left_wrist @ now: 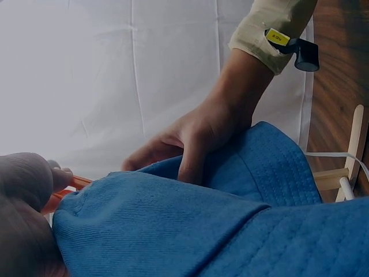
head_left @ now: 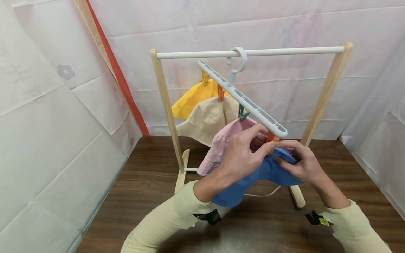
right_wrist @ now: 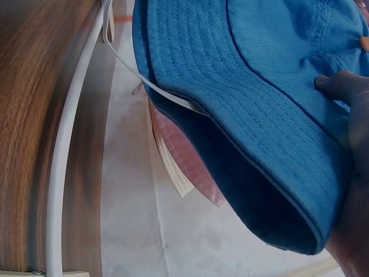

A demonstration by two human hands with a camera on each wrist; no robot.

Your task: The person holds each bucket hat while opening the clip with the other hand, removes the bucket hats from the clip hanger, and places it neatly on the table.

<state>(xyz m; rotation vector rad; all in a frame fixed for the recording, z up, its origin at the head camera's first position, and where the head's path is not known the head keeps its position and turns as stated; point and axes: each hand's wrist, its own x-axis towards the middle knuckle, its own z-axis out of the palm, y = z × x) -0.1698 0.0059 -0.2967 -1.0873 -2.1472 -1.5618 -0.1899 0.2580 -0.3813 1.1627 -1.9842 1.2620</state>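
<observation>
Under the near end of the pale grey clip hanger (head_left: 257,111), my left hand (head_left: 242,151) pinches an orange clothespin (head_left: 270,137) at the crown of a blue bucket hat (head_left: 259,175). My right hand (head_left: 302,161) grips the same hat on its right side, with thumb and fingers on the cloth. The hat's brim hangs down, and a thin white cord (right_wrist: 130,66) trails from it in the right wrist view. Just behind my left hand, a pink bucket hat (head_left: 216,149) hangs from a green clothespin (head_left: 242,114).
A cream bucket hat (head_left: 205,119) and a yellow hat (head_left: 190,100) hang farther back on the hanger. Its hook circles the white rod (head_left: 294,51) of a wooden rack (head_left: 327,95). The rack stands on a dark wood table (head_left: 139,196), with white sheets (head_left: 63,123) around it.
</observation>
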